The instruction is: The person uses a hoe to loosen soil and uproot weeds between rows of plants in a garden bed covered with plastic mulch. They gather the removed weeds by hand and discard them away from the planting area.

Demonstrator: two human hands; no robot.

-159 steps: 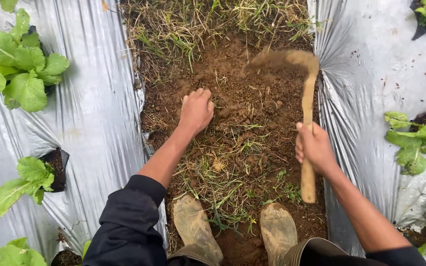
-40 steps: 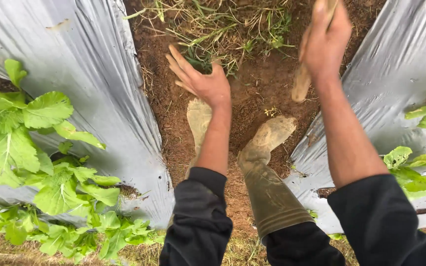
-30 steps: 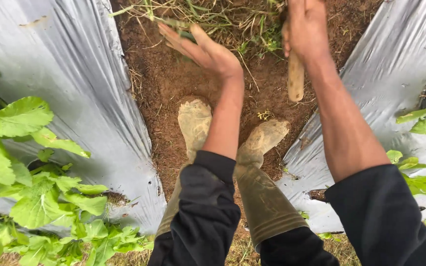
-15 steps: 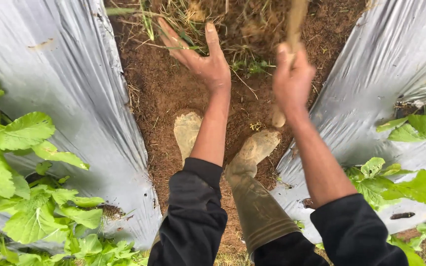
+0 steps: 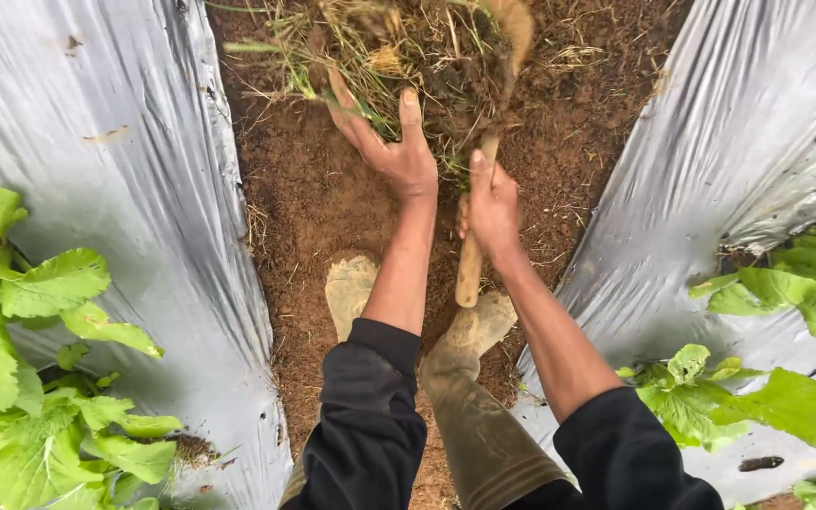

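My right hand (image 5: 491,203) grips the wooden handle of a small hoe (image 5: 469,269), whose blade end sinks into a clump of grass and roots (image 5: 408,52) at the top of the soil path. My left hand (image 5: 384,142) is spread open, fingers pushed under the near side of that clump, touching the grass. Both arms wear rolled-up black sleeves. My two muddy rubber boots (image 5: 351,288) stand on the brown soil (image 5: 309,203) just below the hands.
Silver plastic mulch (image 5: 115,161) covers raised beds on both sides of the narrow soil furrow. Leafy green plants (image 5: 40,302) grow through holes at the left, and more green plants (image 5: 786,283) at the right.
The right hand has swung the hoe down and inward into the grass clump. The left hand stayed open against the weeds. The view has shifted slightly forward.
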